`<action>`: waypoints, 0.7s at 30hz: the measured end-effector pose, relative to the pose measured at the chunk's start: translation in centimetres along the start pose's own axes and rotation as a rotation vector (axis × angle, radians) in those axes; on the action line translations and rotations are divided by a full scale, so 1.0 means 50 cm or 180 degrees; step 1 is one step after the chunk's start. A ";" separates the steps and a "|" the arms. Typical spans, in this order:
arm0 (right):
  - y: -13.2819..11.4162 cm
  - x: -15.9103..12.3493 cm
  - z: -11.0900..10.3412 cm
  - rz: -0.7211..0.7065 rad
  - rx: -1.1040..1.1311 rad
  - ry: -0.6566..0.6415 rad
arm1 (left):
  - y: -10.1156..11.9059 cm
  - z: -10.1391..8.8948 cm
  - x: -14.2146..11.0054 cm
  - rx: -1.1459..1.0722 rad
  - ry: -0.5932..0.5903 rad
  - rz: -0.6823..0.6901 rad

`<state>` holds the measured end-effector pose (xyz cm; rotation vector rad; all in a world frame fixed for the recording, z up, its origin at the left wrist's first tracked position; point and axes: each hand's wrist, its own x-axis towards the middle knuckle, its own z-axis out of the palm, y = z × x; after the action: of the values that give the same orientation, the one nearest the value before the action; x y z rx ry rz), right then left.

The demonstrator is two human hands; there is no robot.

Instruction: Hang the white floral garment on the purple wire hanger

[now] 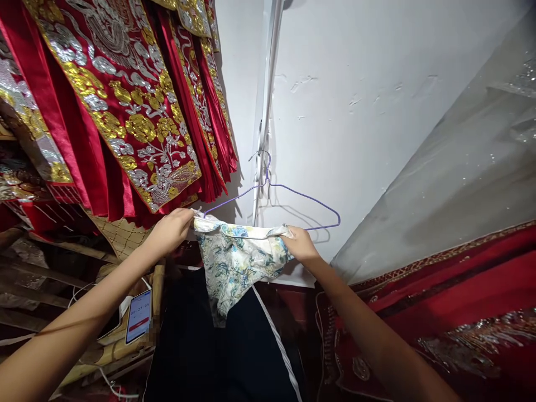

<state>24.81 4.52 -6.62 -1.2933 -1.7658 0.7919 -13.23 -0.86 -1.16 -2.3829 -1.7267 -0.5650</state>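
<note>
A white garment point(240, 259) with blue, green and yellow flowers is stretched between my hands, its pale band running across the top. My left hand point(171, 229) is closed on the band's left end. At the other end, my right hand point(299, 243) grips the fabric between thumb and fingers. Just above and behind the cloth is a purple wire hanger point(304, 194). The hanger's left shoulder meets the garment near my left hand, while its right shoulder sticks out bare past my right hand. The cloth hides most of its lower bar.
Red costumes point(138, 111) with gold and silver embroidery hang at the upper left. A lit phone point(138, 316) rests on a bamboo frame point(109, 353) at the lower left. Behind the hanger, a pale pole point(268, 72) runs up the white wall point(355, 84). Red embroidered cloth point(473, 285) lies right.
</note>
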 end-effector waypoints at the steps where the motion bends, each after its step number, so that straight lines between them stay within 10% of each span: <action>1: -0.005 -0.005 -0.005 0.0007 -0.0022 -0.0009 | 0.012 -0.008 0.007 -0.0197 0.0115 -0.0011; 12: -0.083 -0.093 0.019 -0.0398 0.0394 -0.0405 | 0.157 0.004 0.169 -0.1561 0.0361 0.0494; 18: -0.064 -0.107 -0.108 -0.0337 0.0562 0.1756 | 0.130 0.020 0.190 -0.1186 0.0317 0.0594; 21: -0.048 -0.079 -0.204 -0.0175 0.0329 0.1330 | 0.124 0.003 0.187 -0.0937 0.0363 0.0712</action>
<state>33.23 0.38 -0.52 -1.2318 -1.4019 0.5272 -4.86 5.44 2.92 -2.6314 -1.3882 -0.9544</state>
